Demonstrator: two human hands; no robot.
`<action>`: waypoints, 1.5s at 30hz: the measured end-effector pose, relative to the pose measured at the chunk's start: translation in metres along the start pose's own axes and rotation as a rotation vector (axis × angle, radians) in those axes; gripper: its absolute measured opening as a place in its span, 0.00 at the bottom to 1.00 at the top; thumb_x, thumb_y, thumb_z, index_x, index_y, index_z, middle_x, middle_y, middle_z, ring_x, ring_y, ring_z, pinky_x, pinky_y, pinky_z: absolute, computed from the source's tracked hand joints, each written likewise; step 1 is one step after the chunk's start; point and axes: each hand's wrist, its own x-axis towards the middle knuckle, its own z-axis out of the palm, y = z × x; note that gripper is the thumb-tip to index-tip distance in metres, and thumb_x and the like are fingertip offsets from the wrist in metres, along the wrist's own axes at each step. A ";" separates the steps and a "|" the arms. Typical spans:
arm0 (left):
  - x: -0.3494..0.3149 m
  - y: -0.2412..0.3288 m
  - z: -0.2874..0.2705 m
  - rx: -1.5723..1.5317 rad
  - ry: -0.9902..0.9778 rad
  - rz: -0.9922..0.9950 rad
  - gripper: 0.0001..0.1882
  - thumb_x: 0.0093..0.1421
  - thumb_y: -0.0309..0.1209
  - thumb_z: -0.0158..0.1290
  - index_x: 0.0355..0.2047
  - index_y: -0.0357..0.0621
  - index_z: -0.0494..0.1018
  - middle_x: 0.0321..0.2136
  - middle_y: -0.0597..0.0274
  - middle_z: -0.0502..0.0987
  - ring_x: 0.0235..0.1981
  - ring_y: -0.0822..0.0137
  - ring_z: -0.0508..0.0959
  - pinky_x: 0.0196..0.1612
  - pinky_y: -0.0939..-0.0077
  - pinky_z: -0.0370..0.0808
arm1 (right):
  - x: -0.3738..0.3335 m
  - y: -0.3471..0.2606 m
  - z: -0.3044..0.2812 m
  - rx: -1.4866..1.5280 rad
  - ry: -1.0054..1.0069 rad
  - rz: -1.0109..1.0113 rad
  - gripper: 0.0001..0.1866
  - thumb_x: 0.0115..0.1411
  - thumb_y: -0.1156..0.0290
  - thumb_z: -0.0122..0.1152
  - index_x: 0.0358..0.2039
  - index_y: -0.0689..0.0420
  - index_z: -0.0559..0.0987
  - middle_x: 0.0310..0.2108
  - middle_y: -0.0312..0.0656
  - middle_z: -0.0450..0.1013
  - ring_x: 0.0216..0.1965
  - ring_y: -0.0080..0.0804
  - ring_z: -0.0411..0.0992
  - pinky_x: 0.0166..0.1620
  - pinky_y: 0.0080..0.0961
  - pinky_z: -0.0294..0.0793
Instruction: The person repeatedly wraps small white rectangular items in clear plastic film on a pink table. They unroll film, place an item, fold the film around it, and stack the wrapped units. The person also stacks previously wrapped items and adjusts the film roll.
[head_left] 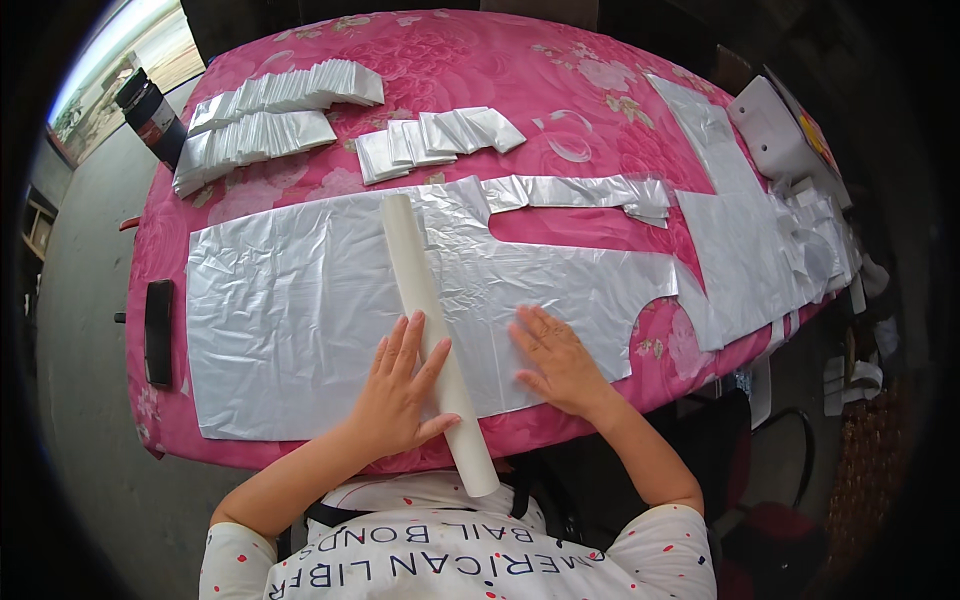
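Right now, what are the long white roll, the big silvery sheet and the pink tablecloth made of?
White roll: perhaps plastic or cardboard; it looks smooth and straight-sided with a soft sheen, so I can't tell which.
Silvery sheet: probably thin plastic film, glossy with fine creases.
Pink tablecloth: printed with flowers, maybe fabric or soft vinyl; the look leaves it open.
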 end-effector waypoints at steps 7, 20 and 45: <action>0.032 0.016 0.010 -0.008 -0.020 0.064 0.39 0.51 0.52 0.51 0.57 0.39 0.58 0.62 0.37 0.41 0.63 0.34 0.39 0.62 0.48 0.46 | -0.065 0.142 -0.029 -0.104 0.324 0.407 0.25 0.60 0.64 0.46 0.56 0.62 0.63 0.59 0.52 0.57 0.61 0.47 0.54 0.61 0.36 0.51; 0.048 0.027 0.016 0.027 -0.005 0.061 0.34 0.50 0.48 0.52 0.52 0.38 0.65 0.61 0.41 0.47 0.63 0.35 0.40 0.62 0.48 0.47 | -0.107 0.186 -0.056 -0.252 0.644 0.742 0.09 0.51 0.75 0.57 0.33 0.62 0.77 0.39 0.46 0.74 0.42 0.44 0.72 0.46 0.32 0.69; 0.012 0.030 -0.007 -1.463 -0.007 -0.508 0.20 0.59 0.32 0.52 0.49 0.33 0.64 0.42 0.57 0.73 0.42 0.72 0.73 0.46 0.78 0.69 | 0.029 -0.089 -0.033 0.979 0.085 0.344 0.07 0.49 0.80 0.62 0.32 0.60 0.78 0.29 0.36 0.74 0.28 0.18 0.69 0.34 0.16 0.69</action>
